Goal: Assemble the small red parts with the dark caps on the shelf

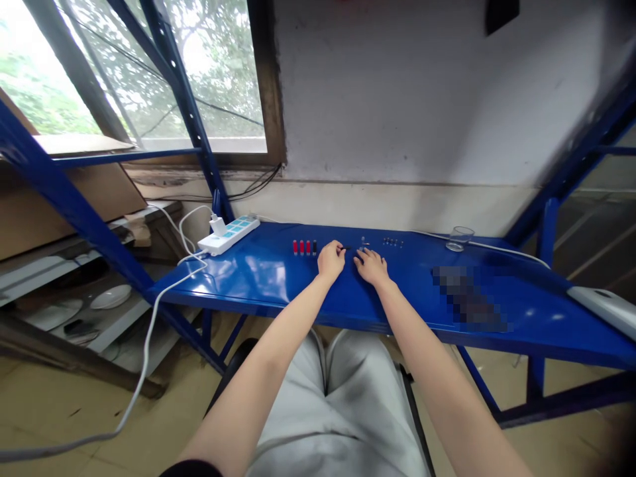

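Observation:
Both my hands rest on a blue metal table (258,278). My left hand (330,258) is closed, pinching a small dark part (344,248) at its fingertips. My right hand (371,265) lies beside it with its fingers curled down on the table; what is under them is hidden. Just left of my left hand stands a short row of small red and dark pieces (304,247). A row of tiny dark parts (392,242) lies beyond my right hand, and a small metal piece (364,241) stands between the two rows.
A white power strip (228,234) with a plugged adapter sits at the table's far left, its cable trailing to the floor. A clear glass (460,238) stands at the far right, a white device (603,306) at the right edge. Blue rack posts flank the table; plates lie on a low shelf at left.

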`<move>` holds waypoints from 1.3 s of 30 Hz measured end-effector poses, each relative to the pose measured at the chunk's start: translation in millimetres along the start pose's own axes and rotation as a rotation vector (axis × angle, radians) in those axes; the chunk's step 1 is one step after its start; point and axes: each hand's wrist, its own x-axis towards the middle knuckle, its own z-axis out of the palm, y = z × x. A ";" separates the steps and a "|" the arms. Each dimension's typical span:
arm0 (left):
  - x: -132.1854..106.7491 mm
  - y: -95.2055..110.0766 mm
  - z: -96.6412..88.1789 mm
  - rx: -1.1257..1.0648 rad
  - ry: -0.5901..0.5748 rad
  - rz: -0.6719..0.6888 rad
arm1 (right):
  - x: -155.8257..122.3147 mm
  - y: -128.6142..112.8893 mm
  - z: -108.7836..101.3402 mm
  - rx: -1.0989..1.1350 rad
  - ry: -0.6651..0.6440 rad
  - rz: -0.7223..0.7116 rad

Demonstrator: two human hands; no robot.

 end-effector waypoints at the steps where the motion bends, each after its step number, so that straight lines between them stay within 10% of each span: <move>1: -3.8 0.3 -3.8 -0.026 0.022 -0.005 | 1.7 0.4 1.1 -0.002 -0.011 0.004; 13: -17.9 2.1 -18.1 -0.233 0.070 -0.059 | 13.3 2.6 2.9 0.039 -0.074 0.026; 39: -12.8 -4.3 -14.7 -0.408 -0.005 -0.216 | -6.7 -1.0 -9.6 0.539 0.414 -0.155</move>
